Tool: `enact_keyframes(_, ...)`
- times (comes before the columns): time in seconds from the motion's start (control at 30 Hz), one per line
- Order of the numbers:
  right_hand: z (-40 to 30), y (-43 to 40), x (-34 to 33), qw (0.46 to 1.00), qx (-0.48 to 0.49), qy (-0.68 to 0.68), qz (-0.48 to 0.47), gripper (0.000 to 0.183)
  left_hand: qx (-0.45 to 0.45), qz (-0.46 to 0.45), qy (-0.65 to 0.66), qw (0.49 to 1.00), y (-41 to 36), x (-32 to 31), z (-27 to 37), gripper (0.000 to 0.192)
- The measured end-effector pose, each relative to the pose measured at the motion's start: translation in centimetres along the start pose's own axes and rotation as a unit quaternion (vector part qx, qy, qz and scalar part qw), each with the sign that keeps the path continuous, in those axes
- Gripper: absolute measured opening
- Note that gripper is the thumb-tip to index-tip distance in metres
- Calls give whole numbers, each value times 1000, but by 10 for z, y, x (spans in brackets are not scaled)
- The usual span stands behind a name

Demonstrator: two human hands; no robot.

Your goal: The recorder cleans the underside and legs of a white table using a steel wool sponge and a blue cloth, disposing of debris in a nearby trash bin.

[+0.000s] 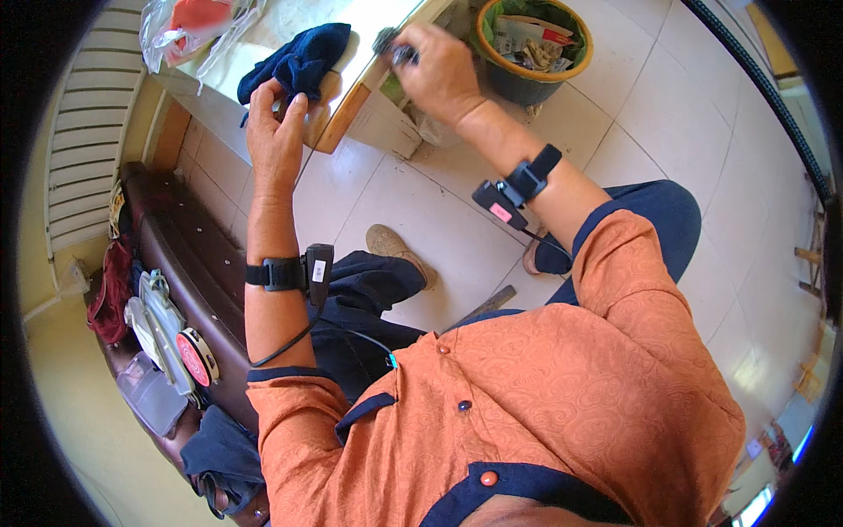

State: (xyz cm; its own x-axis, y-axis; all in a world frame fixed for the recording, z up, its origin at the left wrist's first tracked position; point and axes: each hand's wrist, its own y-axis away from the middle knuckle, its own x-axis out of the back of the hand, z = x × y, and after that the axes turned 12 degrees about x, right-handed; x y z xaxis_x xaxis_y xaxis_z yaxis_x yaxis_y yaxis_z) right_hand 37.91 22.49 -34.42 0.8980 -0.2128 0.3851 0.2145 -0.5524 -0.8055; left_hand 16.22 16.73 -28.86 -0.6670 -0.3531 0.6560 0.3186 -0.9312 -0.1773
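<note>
A dark blue cloth [296,62] lies bunched near the corner of a glossy light tabletop [369,20] with a wooden edge. The fingertips of my left hand [276,125] touch the cloth's lower side, thumb and forefinger apart; whether they grip it is unclear. Beyond the table's right edge, my right hand [438,72] is closed around a small dark grey, fuzzy-looking object [387,41], blurred and partly hidden by the fingers, so its kind cannot be told. Both my forearms carry black straps with small devices and cables.
A lined waste bin [535,79] holding wrappers stands right of the table. A clear plastic bag with something red [197,20] lies at the table's far left. To the left, a brown leather seat [191,224] bears a tambourine [197,357], a plastic box [151,395] and dark clothing [224,454].
</note>
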Motion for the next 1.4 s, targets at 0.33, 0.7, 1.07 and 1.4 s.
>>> enact_keyframes(0.33, -2, -9, 5, 1000, -2, -10, -3, 14, -50, 22, -22, 998, -5, 3, -1, 35)
enact_keyframes(0.7, 75, -29, 19, 979, -141, 93, 111, 16, -41, -8, 0, 999, -2, 3, -3, 32)
enact_keyframes(1.07, 137, -59, 39, 961, -224, 105, 123, 21, 13, -17, -13, 1000, 3, 2, 4, 33)
enact_keyframes(1.4, 251, -94, 79, 922, -252, 189, 226, 23, -8, -21, -22, 1000, 1, -7, 22, 37)
